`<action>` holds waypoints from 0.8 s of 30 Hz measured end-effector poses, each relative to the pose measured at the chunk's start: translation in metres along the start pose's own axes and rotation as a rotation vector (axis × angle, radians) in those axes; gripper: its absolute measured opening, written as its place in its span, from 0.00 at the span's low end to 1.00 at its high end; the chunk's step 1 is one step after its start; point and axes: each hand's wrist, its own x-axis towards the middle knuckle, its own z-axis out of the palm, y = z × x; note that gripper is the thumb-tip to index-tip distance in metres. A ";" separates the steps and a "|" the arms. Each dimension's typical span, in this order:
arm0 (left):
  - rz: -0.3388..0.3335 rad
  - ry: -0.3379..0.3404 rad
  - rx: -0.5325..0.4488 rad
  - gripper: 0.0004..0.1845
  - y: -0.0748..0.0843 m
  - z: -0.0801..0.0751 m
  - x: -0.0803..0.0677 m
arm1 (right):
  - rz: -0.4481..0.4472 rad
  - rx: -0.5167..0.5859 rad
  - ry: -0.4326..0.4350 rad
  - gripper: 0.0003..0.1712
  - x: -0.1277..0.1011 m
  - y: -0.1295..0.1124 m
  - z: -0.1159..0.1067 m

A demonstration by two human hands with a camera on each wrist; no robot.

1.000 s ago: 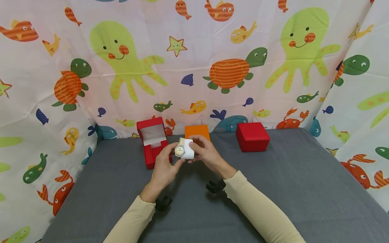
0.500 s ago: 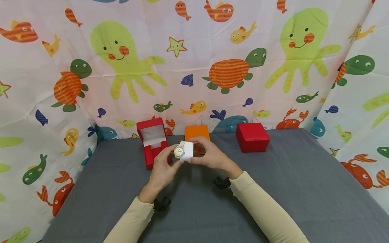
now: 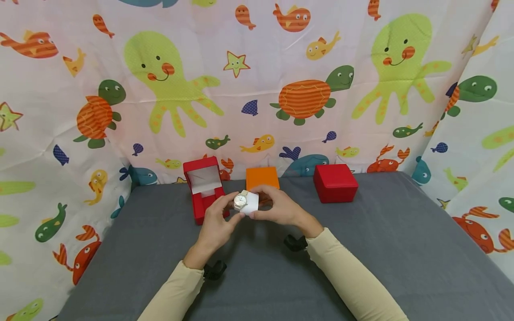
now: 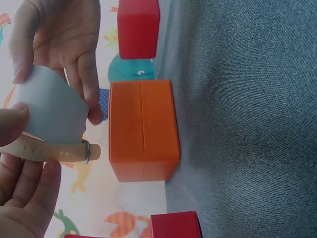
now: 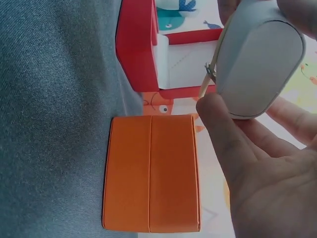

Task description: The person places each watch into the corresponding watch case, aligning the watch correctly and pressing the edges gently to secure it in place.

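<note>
Pillow with watch (image 3: 241, 201) has tilted slightly since a second ago. Left hand (image 3: 215, 223) pinches the watch side, right hand (image 3: 281, 209) grips the white pillow (image 3: 252, 205); open red box (image 3: 203, 187) sits just left-behind.

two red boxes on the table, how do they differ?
The left red box is open, lid raised, pale lining showing; the right red box is closed. The left one sits just behind the left hand; the right one stands apart, right of the orange box. Both are red, on the grey table near the back curtain.
</note>
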 end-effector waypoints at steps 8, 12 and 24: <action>0.015 0.022 0.033 0.29 0.000 0.002 0.000 | -0.034 -0.009 0.037 0.32 -0.001 0.003 0.001; 0.028 0.052 0.051 0.29 0.000 0.001 -0.001 | -0.052 -0.001 0.088 0.31 0.000 0.005 0.006; 0.059 0.108 0.098 0.25 -0.001 0.000 0.000 | -0.060 0.004 0.208 0.31 0.001 0.005 0.023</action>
